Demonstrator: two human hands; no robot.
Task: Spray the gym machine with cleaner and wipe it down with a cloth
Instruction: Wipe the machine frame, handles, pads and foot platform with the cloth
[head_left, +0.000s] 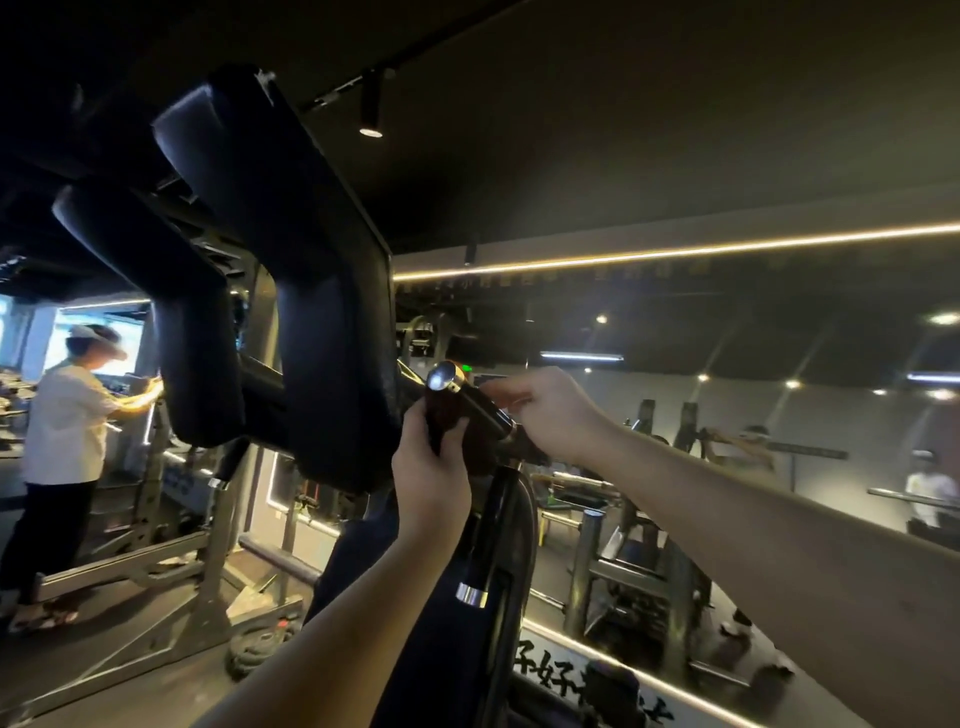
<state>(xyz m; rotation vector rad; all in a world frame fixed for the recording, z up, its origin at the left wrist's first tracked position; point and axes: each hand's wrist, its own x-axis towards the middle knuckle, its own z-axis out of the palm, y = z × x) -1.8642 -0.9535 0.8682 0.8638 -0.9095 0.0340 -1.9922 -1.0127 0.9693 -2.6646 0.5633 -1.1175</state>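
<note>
Dim gym; black ceiling (675, 104) with a track spotlight (371, 111) and a warm LED strip (675, 253) beneath. Dark floor (104, 660) carries a steel rack frame (130, 564) and a weight plate (254, 652); bright window (54, 338) at left, person in white shirt (62, 421) before it.

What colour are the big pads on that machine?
Black; the pads show best in the head view.

Left hand (431, 467) covered most of the cloth (451, 418); only a dark brownish patch showed, probably wrapped round the handle (483, 402). Fingertips of the right hand (550, 410) sat behind the handle's far end, so its grip was unclear. The machine pads (322, 322) ran off the top-left edge, their detail lost in shadow. Both forearms were cut by the frame edges. The floor lettering (550, 670) was cropped and unreadable. The far-right figures (930, 488) were too blurred to make out.
</note>
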